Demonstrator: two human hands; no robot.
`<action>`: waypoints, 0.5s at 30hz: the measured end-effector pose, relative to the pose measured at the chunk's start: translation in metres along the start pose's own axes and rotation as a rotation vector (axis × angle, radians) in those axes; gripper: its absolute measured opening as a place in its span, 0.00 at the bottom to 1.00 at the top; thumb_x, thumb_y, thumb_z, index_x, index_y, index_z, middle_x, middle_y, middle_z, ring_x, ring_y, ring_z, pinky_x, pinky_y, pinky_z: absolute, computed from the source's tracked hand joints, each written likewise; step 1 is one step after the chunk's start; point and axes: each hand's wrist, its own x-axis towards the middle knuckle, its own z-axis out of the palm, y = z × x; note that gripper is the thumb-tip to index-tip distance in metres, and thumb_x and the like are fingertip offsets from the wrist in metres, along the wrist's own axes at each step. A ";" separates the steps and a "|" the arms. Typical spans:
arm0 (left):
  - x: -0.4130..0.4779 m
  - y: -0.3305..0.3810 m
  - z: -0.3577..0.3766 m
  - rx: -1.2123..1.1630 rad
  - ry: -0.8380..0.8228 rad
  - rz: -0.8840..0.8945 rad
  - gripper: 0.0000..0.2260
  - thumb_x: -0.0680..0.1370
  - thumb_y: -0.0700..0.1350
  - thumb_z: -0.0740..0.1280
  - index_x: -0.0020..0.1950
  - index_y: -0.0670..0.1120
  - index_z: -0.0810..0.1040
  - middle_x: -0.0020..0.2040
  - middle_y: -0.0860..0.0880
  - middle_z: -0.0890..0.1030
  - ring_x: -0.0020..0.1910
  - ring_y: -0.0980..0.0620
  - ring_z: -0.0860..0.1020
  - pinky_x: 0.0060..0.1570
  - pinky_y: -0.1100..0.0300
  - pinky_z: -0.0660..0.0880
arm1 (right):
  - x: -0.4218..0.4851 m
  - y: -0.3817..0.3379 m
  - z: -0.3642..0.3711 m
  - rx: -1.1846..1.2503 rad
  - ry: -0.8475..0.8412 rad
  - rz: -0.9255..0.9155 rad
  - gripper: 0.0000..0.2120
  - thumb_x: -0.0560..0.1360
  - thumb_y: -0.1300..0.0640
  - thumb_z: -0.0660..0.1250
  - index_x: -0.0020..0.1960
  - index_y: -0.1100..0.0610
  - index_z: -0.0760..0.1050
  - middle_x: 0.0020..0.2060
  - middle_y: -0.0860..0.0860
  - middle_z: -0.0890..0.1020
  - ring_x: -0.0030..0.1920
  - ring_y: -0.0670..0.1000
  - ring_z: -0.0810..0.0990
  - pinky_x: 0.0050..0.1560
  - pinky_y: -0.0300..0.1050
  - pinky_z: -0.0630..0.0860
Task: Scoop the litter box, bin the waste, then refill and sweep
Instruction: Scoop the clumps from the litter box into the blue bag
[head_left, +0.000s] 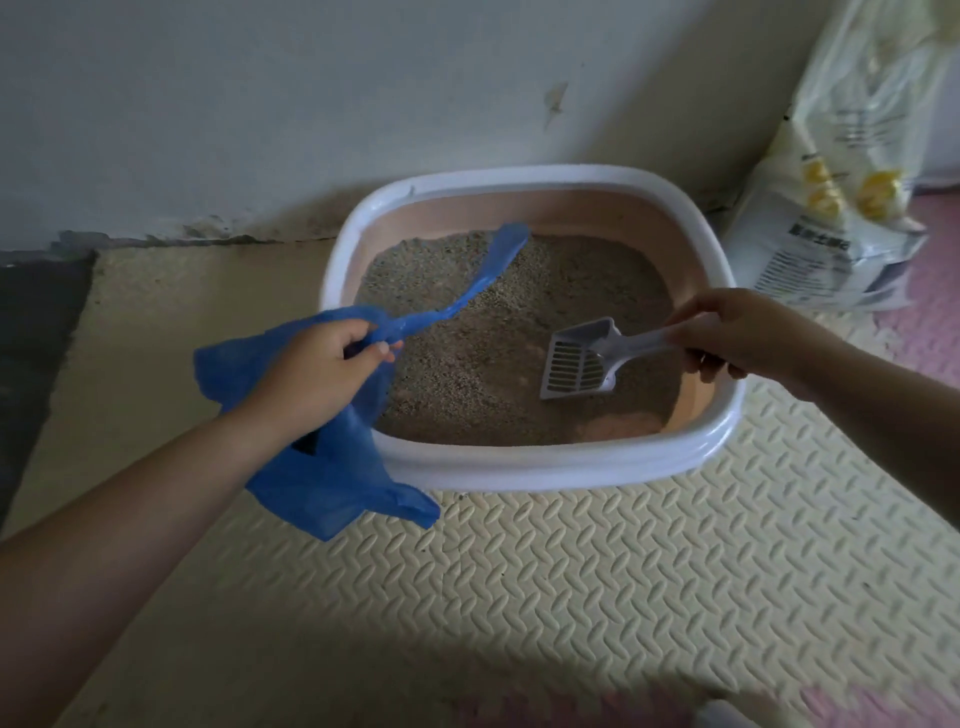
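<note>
Scoop: a white plastic litter scoop with a slotted head (579, 364), inside the box, just left of the right hand.
Scoop axis: its long axis runs from the handle in the right hand down and left to the head. The head points toward the left hand, its slotted face turned upward.
Right hand: the right hand (748, 332) has its fingers curled round the scoop's handle, over the box's right rim.
Left hand: the left hand (322, 364) pinches a thin blue plastic bag (322, 483). One strap stretches away from its fingers over the litter; the rest hangs beneath the hand across the box's rim.
Box: an oval litter box with a white rim (545, 470) and pinkish inner walls, between the two hands, holding grey-brown granular litter (467, 374).
Hard to make out: the handle's end is covered by the right fingers. Whether the scoop's lower edge digs into the litter cannot be told. A pale pink patch shows below the right hand, unclear.
Around: a white printed sack with yellow marks (852, 208) stands beyond the right hand, its print blurred. A cream tread-patterned foam mat (571, 571) lies under the box, and a grey-white wall (260, 104) rises beyond both hands.
</note>
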 end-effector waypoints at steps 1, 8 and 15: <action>0.001 -0.001 0.006 0.036 -0.016 0.009 0.07 0.80 0.44 0.64 0.50 0.46 0.82 0.46 0.57 0.83 0.49 0.57 0.80 0.51 0.55 0.75 | -0.002 0.005 -0.001 -0.004 0.029 0.000 0.04 0.75 0.56 0.67 0.48 0.56 0.77 0.31 0.56 0.82 0.26 0.48 0.77 0.25 0.38 0.66; -0.007 0.005 0.029 0.246 -0.074 0.072 0.07 0.80 0.46 0.64 0.48 0.47 0.81 0.36 0.48 0.80 0.36 0.51 0.77 0.35 0.54 0.69 | -0.017 0.036 -0.009 0.012 0.116 -0.009 0.04 0.75 0.56 0.66 0.49 0.56 0.77 0.29 0.52 0.83 0.26 0.47 0.80 0.23 0.38 0.68; -0.010 0.010 0.030 0.268 -0.067 0.082 0.06 0.79 0.44 0.65 0.46 0.51 0.80 0.35 0.52 0.79 0.36 0.56 0.75 0.35 0.58 0.67 | -0.023 0.051 -0.008 -0.006 0.152 0.016 0.05 0.73 0.54 0.67 0.48 0.54 0.77 0.32 0.52 0.83 0.28 0.47 0.79 0.26 0.38 0.71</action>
